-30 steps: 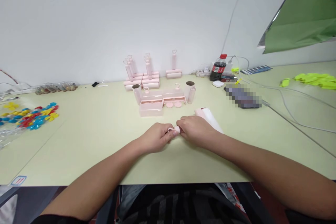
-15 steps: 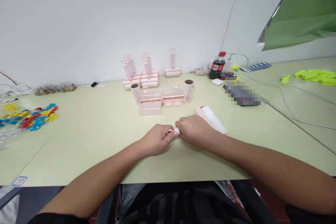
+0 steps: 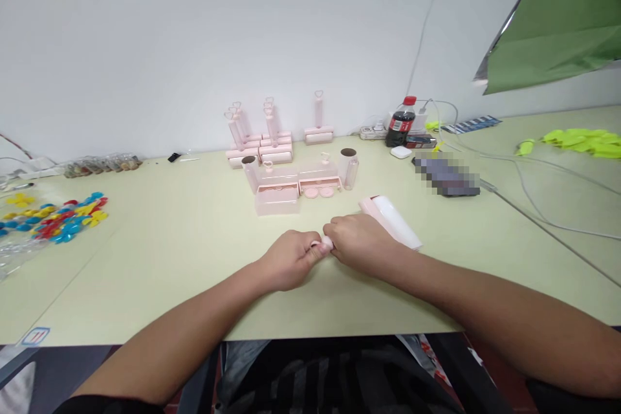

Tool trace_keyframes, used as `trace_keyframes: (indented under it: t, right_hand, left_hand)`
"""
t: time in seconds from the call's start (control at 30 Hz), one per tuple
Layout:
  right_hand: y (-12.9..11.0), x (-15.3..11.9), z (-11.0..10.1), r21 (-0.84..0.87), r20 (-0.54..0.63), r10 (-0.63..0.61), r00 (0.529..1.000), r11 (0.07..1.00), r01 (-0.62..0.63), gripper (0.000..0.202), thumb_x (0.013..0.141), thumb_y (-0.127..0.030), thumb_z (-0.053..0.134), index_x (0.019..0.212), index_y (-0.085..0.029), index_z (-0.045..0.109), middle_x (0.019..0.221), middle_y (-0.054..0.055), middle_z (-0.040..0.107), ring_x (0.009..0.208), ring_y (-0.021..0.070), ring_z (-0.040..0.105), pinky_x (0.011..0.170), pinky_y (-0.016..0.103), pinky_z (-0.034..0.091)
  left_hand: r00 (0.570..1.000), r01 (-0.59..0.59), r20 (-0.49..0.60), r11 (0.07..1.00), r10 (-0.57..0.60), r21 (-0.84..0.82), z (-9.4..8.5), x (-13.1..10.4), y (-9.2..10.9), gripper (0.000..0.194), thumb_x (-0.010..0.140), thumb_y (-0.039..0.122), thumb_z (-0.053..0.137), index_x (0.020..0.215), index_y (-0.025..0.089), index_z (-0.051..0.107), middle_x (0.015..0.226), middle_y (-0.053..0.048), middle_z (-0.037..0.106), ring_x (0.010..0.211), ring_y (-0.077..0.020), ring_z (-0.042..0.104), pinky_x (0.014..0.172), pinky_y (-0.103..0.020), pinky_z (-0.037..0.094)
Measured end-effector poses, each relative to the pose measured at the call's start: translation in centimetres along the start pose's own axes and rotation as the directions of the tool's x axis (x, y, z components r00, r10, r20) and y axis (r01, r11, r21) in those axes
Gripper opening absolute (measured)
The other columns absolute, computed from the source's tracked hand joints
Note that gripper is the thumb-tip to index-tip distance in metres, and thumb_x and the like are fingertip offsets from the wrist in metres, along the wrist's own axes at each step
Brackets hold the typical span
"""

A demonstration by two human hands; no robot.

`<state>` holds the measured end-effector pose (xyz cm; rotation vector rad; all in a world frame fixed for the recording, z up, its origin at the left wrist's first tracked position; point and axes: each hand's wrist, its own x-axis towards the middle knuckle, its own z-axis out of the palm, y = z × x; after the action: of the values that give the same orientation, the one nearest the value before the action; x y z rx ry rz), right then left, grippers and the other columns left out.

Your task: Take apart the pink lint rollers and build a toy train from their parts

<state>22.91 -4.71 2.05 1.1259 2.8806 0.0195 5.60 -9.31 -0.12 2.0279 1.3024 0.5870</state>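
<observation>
Near the middle of the pale green table, my left hand and my right hand meet around a small pale pink part. My left thumb and fingers pinch its left end, where a loop shows. The fingers of my right hand wrap round its other end and hide most of it. Just behind my right hand lies a pink and white roller piece. Farther back are clear pink covers, an open pink holder, two round pink caps and cardboard-cored rolls.
Pink rollers with upright handles stand by the wall. At the right are a cola bottle, a white case, a blurred dark object, cables and yellow-green pieces. Colourful plastic pieces lie at the left.
Both hands keep their grip in nearly the same place. The small pink part appears slightly turned between them.
</observation>
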Motion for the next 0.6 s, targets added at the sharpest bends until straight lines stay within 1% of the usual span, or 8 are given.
trace_keyframes:
  t: [0.03, 0.1, 0.17, 0.23, 0.27, 0.33, 0.43, 0.6]
  right_hand:
    - [0.0, 0.0, -0.1, -0.011, -0.029, -0.002, 1.000, 1.000, 0.002, 0.020, 0.089, -0.024, 0.051, 0.082, -0.016, 0.068, 0.080, 0.009, 0.069, 0.069, 0.0212, 0.064, 0.056, 0.029, 0.030]
    - [0.1, 0.0, -0.2, -0.030, -0.068, -0.006, 0.998, 1.000, 0.004, 0.020, 0.090, -0.023, 0.050, 0.082, -0.016, 0.067, 0.080, 0.009, 0.068, 0.069, 0.0202, 0.062, 0.056, 0.030, 0.029]
    - [0.1, 0.1, -0.2, -0.038, -0.078, -0.004, 0.997, 0.999, 0.001, 0.021, 0.090, -0.022, 0.049, 0.081, -0.016, 0.067, 0.078, 0.008, 0.067, 0.068, 0.0195, 0.061, 0.056, 0.030, 0.027]
    - [0.2, 0.2, -0.1, -0.036, -0.071, -0.002, 0.997, 0.999, -0.001, 0.020, 0.090, -0.021, 0.049, 0.080, -0.016, 0.067, 0.078, 0.008, 0.066, 0.068, 0.0189, 0.060, 0.056, 0.030, 0.025]
    - [0.2, 0.2, 0.0, -0.034, -0.068, 0.000, 0.998, 0.999, -0.002, 0.020, 0.090, -0.020, 0.049, 0.080, -0.016, 0.067, 0.078, 0.007, 0.066, 0.068, 0.0187, 0.060, 0.056, 0.030, 0.025]
    - [0.2, 0.4, 0.1, -0.032, -0.070, 0.002, 0.998, 0.999, -0.005, 0.020, 0.090, -0.019, 0.049, 0.080, -0.016, 0.067, 0.078, 0.007, 0.066, 0.068, 0.0183, 0.059, 0.056, 0.030, 0.023]
    - [0.2, 0.4, 0.2, -0.031, -0.077, 0.005, 0.997, 1.000, -0.007, 0.021, 0.090, -0.018, 0.049, 0.079, -0.016, 0.066, 0.077, 0.007, 0.066, 0.067, 0.0175, 0.058, 0.056, 0.030, 0.022]
    - [0.1, 0.4, 0.1, -0.038, -0.078, 0.026, 0.997, 0.999, -0.029, 0.020, 0.090, -0.018, 0.050, 0.079, -0.016, 0.066, 0.078, 0.007, 0.066, 0.069, 0.0180, 0.058, 0.056, 0.030, 0.022]
  left_hand:
    - [1.000, 0.027, 0.005, 0.986, -0.027, -0.163, 0.0, 0.0, 0.2, 0.042, 0.093, 0.048, 0.040, 0.062, 0.020, 0.040, 0.054, 0.002, 0.043, 0.050, -0.0111, 0.037, 0.051, -0.025, 0.027]
    - [0.995, 0.103, 0.040, 0.897, -0.095, -0.430, 0.2, 0.1, 0.7, 0.047, 0.090, 0.054, 0.043, 0.058, 0.019, 0.038, 0.048, 0.005, 0.037, 0.045, -0.0084, 0.030, 0.047, -0.024, 0.025]
    - [0.977, 0.211, 0.097, 0.795, -0.190, -0.569, 0.3, 0.3, 1.0, 0.048, 0.086, 0.057, 0.048, 0.056, 0.019, 0.039, 0.042, 0.006, 0.035, 0.040, -0.0069, 0.026, 0.042, -0.023, 0.022]
    - [0.950, 0.305, 0.151, 0.712, -0.273, -0.632, 0.5, 0.4, 1.2, 0.047, 0.082, 0.057, 0.052, 0.056, 0.019, 0.041, 0.038, 0.006, 0.035, 0.037, -0.0063, 0.024, 0.038, -0.022, 0.019]
    - [0.940, 0.333, 0.168, 0.681, -0.298, -0.652, 0.5, 0.5, 1.2, 0.047, 0.081, 0.057, 0.054, 0.056, 0.019, 0.042, 0.037, 0.006, 0.036, 0.035, -0.0061, 0.024, 0.037, -0.022, 0.018]
    - [0.930, 0.354, 0.187, 0.638, -0.315, -0.684, 0.5, 0.6, 1.1, 0.046, 0.079, 0.057, 0.056, 0.056, 0.019, 0.044, 0.035, 0.005, 0.039, 0.033, -0.0056, 0.025, 0.035, -0.021, 0.018]
    - [0.919, 0.376, 0.207, 0.591, -0.335, -0.714, 0.5, 0.6, 1.0, 0.044, 0.079, 0.055, 0.057, 0.058, 0.019, 0.046, 0.036, 0.004, 0.045, 0.030, -0.0057, 0.030, 0.032, -0.020, 0.020]
    - [0.882, 0.435, 0.243, 0.496, -0.404, -0.752, 0.5, 0.7, 1.1, 0.043, 0.079, 0.055, 0.059, 0.060, 0.018, 0.049, 0.038, 0.003, 0.050, 0.028, -0.0056, 0.034, 0.031, -0.019, 0.019]
